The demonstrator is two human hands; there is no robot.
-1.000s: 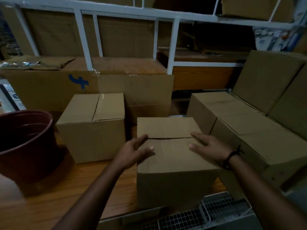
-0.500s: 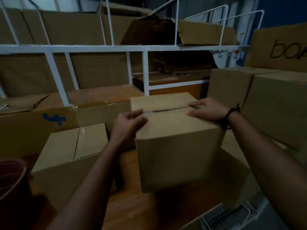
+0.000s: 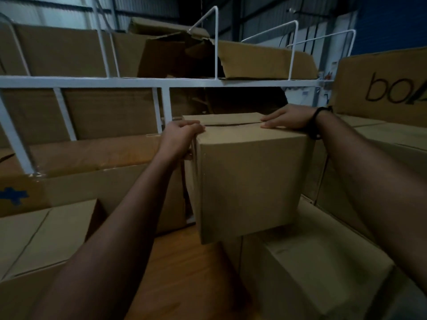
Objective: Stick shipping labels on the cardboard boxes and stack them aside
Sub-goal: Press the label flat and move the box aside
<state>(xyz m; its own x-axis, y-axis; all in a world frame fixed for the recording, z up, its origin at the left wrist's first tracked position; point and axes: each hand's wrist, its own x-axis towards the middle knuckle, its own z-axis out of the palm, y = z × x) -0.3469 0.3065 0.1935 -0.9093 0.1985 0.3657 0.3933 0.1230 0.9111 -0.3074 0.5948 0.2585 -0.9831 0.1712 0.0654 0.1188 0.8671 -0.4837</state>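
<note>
The held box (image 3: 249,181) is matt brown cardboard; the rack (image 3: 161,83) behind looks like white-painted metal; the table (image 3: 184,273) near is wood-grain, faintly glossy.

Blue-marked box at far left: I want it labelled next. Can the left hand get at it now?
Probably not yet: the left hand grips a corner of the lifted box, with the right hand on top. Nothing blocks the blue-marked box.

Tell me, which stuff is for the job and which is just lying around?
Job: box, gripped by left hand, pressed by right hand; stacked boxes at right, probably.
Lying around: white rack, torn carton, blue-marked carton.
</note>
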